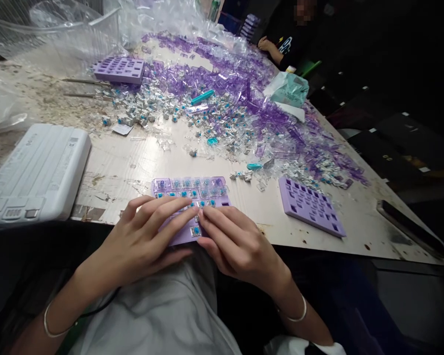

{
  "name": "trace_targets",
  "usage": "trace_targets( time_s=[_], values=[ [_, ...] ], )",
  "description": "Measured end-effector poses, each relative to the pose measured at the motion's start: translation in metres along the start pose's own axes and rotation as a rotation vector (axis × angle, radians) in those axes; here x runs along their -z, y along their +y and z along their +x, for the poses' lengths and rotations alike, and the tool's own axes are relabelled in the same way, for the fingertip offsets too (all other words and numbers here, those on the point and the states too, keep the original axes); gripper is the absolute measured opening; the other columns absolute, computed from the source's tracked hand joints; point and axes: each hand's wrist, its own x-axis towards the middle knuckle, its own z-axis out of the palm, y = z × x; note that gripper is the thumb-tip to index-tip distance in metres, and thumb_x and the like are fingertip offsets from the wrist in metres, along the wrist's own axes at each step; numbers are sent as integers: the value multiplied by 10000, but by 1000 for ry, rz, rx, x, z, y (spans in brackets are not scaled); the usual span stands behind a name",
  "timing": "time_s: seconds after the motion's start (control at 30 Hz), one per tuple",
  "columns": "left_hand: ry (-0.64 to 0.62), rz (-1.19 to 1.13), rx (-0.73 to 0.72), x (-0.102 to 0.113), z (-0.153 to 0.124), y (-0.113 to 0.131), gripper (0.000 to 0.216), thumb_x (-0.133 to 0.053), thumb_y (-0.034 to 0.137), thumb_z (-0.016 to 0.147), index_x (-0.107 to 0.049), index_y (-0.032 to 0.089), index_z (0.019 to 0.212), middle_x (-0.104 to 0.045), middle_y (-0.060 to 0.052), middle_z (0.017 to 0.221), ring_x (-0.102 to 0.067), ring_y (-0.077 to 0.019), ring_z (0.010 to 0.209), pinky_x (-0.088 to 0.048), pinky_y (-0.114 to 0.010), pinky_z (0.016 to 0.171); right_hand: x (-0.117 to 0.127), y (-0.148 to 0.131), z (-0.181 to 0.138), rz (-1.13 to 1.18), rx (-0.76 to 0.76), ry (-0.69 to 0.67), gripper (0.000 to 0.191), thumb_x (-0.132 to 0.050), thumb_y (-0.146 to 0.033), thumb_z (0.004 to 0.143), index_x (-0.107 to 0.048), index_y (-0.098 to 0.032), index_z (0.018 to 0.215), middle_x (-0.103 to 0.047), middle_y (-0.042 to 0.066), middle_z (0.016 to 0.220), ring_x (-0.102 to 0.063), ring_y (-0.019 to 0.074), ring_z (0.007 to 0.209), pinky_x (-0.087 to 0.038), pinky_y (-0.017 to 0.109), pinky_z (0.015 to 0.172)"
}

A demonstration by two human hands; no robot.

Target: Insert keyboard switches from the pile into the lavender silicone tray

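A purple keypad plate [190, 190] with blue-stemmed switches set in it lies at the table's near edge, partly over my lap. My left hand [148, 236] rests on its left half with fingers stretched flat across the switches. My right hand [233, 239] lies on its right half, fingers flat, fingertips meeting those of the left hand near a blue switch [196, 231] at the plate's lower edge. Both hands press on the plate; neither wraps round anything.
An empty purple plate [311, 206] lies to the right, another [120, 69] at the far left. Loose switches [144, 111] and purple clear parts [244, 93] cover the table's middle. A white case [33, 172] sits left, a phone [410, 228] right. Another person [281, 47] sits opposite.
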Motion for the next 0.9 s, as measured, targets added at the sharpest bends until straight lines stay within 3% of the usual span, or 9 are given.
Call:
trace_targets(
  time_s=[0.13,0.27,0.53,0.77,0.9],
  values=[
    [17,39,27,-5,1,1,495,-573,306,922,-440,111,1357,-577,-137,1238,-477,-246,1162,-335,-370,1019,-8,-6,1,-55,2,36,272,-438,-103,928,-669,-59,792,-704,147,809,-584,228,754,-512,346,667],
    [16,29,39,-5,1,2,490,-552,300,934,-433,98,1364,-565,-143,1263,-469,-245,1182,-333,-367,1032,-16,-9,4,-44,-35,101,285,-437,-77,899,-633,-106,693,-679,131,717,-567,218,687,-475,346,610],
    [1,19,40,-6,0,1,412,-491,282,957,-477,90,1321,-578,-147,1285,-470,-242,1200,-335,-375,1042,-28,-14,-6,73,-214,249,191,-438,-41,903,-593,-131,836,-659,104,742,-560,190,693,-459,327,604],
    [3,7,-39,-8,0,-3,334,-486,295,966,-576,104,1224,-642,-104,1268,-554,-229,1195,-371,-364,1016,-30,-11,-5,88,-265,235,202,-453,-38,905,-557,-158,779,-605,67,673,-541,181,661,-448,319,591],
    [72,-16,-64,-10,-2,-6,327,-465,288,978,-602,91,1200,-661,-117,1242,-589,-224,1174,-404,-349,969,-27,-11,-9,147,-312,264,215,-405,-46,925,-601,-135,918,-639,74,756,-578,188,744,-470,330,643]
  ],
)
